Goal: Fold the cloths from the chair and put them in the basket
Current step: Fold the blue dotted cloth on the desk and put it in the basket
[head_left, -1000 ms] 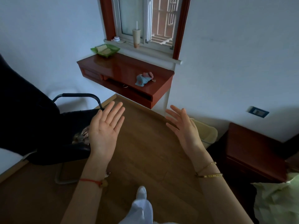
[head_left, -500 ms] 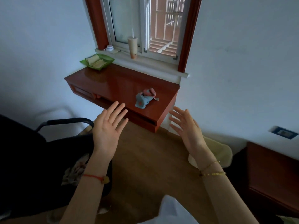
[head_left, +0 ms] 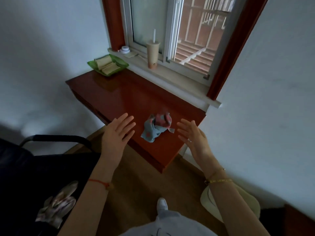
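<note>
A crumpled blue and red cloth [head_left: 156, 128] lies near the front right end of the red-brown wooden shelf [head_left: 119, 97] under the window. My left hand [head_left: 117, 135] hovers open just left of it, fingers spread. My right hand [head_left: 194, 138] hovers open just right of it, empty. On the black chair [head_left: 34, 167] at lower left lies a pale patterned cloth [head_left: 58, 206], partly cut off by my left forearm. A green basket [head_left: 109, 64] holding folded pale cloths sits at the shelf's far left end.
A drink cup with a straw [head_left: 153, 54] and a small white jar [head_left: 125, 49] stand on the window sill. A cream round object [head_left: 252, 206] lies on the wooden floor at lower right, behind my right forearm. White walls flank the shelf. My white shoe [head_left: 162, 203] shows below.
The view has moved closer to the shelf and window. Both open hands have come forward over the shelf's front, either side of the blue and red cloth. The chair has slid to lower left.
</note>
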